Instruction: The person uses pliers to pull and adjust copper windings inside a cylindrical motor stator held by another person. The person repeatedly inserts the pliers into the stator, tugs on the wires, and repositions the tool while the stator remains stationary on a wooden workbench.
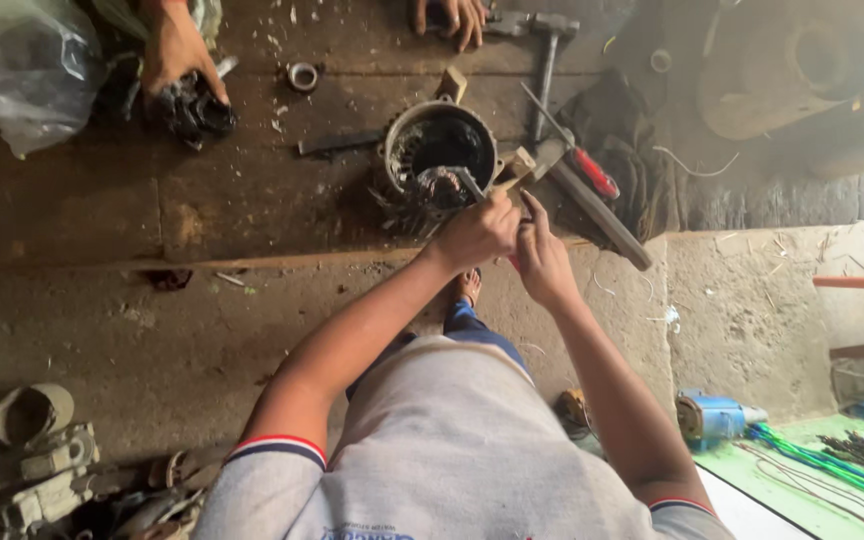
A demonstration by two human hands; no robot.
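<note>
Motor housing (439, 160) at centre of bench (202, 200). Left hand (477, 232) fingers closed on thin metal tool (470, 184) poked inside; right hand (542, 255) grip unclear. Risk: tool slips, gouging the winding or a knuckle

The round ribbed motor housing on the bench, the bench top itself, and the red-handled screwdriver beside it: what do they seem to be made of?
Round ribbed motor housing: looks like cast metal, dull grey and grimy, with a lighter worn rim.
Bench top: probably wood, brown and stained, with plank seams and a raw edge.
Red-handled screwdriver: glossy handle, likely plastic; thin grey shaft, likely steel.
</note>
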